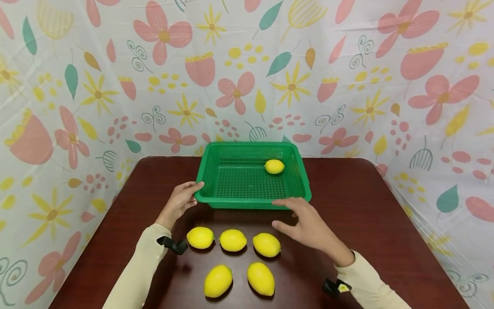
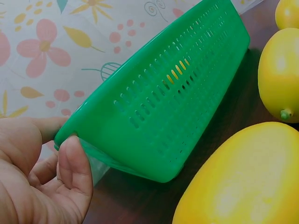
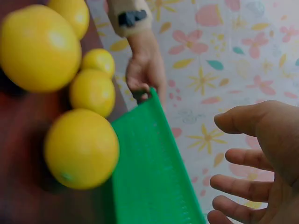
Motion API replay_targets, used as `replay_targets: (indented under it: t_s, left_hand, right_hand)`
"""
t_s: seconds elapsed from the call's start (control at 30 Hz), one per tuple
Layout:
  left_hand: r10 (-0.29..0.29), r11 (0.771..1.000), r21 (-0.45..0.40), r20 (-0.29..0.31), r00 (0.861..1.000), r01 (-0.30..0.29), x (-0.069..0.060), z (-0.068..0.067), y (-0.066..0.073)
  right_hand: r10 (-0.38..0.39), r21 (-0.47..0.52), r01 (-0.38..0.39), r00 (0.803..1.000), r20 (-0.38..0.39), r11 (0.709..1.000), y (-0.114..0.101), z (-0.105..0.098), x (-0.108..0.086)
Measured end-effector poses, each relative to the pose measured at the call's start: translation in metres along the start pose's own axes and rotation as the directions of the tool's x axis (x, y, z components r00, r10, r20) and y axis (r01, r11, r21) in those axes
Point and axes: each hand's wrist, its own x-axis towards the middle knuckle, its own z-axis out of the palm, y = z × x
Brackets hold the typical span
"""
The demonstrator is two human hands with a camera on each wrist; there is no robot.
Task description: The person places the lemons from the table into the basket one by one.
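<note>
A green plastic basket (image 1: pixel 251 205) with slotted walls stands at the table's far side. One lemon (image 1: pixel 274 166) lies inside it, toward the back right. My left hand (image 1: pixel 181 201) pinches the basket's front left corner, thumb and fingers on the rim, as the left wrist view also shows. My right hand (image 1: pixel 305 223) hovers by the front right of the basket, fingers spread and holding nothing. In front of the basket lie several loose lemons: a back row with a left lemon (image 1: pixel 200 237), a middle lemon (image 1: pixel 233 240) and a right lemon (image 1: pixel 266 245), and two nearer ones.
The nearer lemons are a left one (image 1: pixel 218 281) and a right one (image 1: pixel 260 279). All rest on a dark brown table (image 1: pixel 347 193). A floral curtain (image 1: pixel 239 64) hangs behind the table and along both sides.
</note>
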Motion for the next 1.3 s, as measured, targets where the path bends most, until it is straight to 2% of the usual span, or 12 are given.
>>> replay_targets:
  t_s: [0.27, 0.57, 0.83, 1.3]
  left_hand:
    - [0.002, 1.0, -0.005, -0.01, 1.0, -0.002, 0.002, 0.001, 0.0]
    - [-0.009, 1.0, -0.001, -0.01, 1.0, 0.009, 0.001, 0.002, -0.001]
    - [0.001, 1.0, -0.009, -0.023, 1.0, -0.001, 0.001, 0.003, -0.001]
    - [0.005, 1.0, 0.003, -0.018, 1.0, -0.004, 0.001, 0.001, -0.001]
  right_hand:
    - [0.011, 0.007, -0.011, 0.999, 0.046, 1.0, -0.001, 0.029, -0.027]
    - [0.067, 0.001, -0.068, 0.988, 0.141, 0.998, 0.007, 0.058, -0.038]
    - [0.072, -0.002, -0.073, 0.979, 0.192, 0.997, 0.012, 0.066, -0.038]
    - [0.068, -0.064, -0.055, 0.976, 0.205, 0.996, 0.015, 0.072, -0.037]
